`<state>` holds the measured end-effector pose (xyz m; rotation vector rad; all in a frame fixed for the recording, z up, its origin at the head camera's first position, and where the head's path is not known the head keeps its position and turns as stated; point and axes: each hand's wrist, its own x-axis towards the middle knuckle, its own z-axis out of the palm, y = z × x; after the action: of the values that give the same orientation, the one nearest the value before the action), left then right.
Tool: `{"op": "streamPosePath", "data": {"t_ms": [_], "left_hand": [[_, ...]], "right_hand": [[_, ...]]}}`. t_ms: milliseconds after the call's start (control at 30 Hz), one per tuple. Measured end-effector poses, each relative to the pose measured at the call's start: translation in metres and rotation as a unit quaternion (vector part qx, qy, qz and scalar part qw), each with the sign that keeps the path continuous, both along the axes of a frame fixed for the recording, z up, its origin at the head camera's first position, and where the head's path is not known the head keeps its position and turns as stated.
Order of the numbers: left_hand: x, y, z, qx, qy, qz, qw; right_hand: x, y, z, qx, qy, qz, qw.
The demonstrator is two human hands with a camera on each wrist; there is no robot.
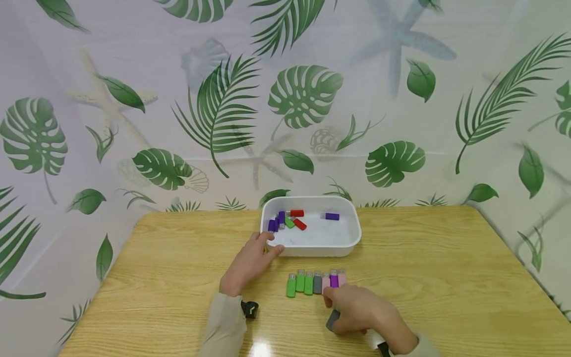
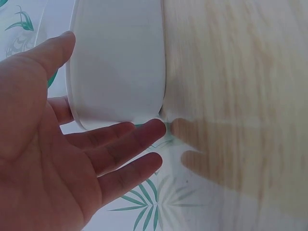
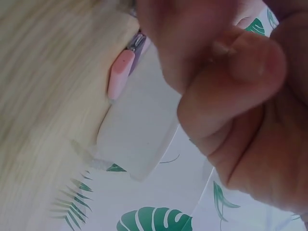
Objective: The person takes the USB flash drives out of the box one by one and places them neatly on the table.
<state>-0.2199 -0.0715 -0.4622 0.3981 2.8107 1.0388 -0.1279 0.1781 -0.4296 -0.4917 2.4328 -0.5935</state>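
The right hand (image 1: pixel 362 308) holds a grey stick (image 1: pixel 332 320) on the near side of a row of USB sticks, its index finger beside the row's right end. From left, the row runs three green sticks (image 1: pixel 300 282), a dark grey one (image 1: pixel 317 283), then pink, purple (image 1: pixel 334 279) and pink. Beyond it stands the white tray (image 1: pixel 323 241), holding purple, green and red sticks (image 1: pixel 300 224). The left hand (image 1: pixel 250 260), fingers spread, touches the tray's near left corner. Both rest on the wooden tabletop (image 1: pixel 428 263), before a leaf-print cloth (image 1: pixel 330 163).
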Motion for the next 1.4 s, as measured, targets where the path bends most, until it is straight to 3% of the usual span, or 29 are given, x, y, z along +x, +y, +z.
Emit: {"op": "streamPosePath", "data": {"t_ms": [200, 567, 1067, 1233, 1400], "left_hand": [[0.0, -0.001, -0.003, -0.003, -0.003, 0.0, 1.0], [0.001, -0.003, -0.005, -0.003, -0.002, 0.003, 1.0], [-0.004, -0.005, -0.002, -0.003, -0.001, 0.005, 1.0], [-0.001, -0.003, -0.005, -0.004, -0.014, -0.004, 0.9999], [-0.003, -0.002, -0.003, -0.002, -0.001, -0.003, 1.0]], "right_hand": [[-0.003, -0.002, -0.007, 0.003, 0.016, 0.035, 0.999], [-0.003, 0.0, -0.008, 0.01, 0.048, 0.056, 0.997], [-0.015, 0.003, -0.009, 0.013, 0.057, 0.044, 0.997], [-0.012, 0.007, -0.012, -0.005, 0.046, 0.038, 0.998], [-0.015, 0.009, -0.012, -0.022, 0.041, 0.034, 0.998]]}}
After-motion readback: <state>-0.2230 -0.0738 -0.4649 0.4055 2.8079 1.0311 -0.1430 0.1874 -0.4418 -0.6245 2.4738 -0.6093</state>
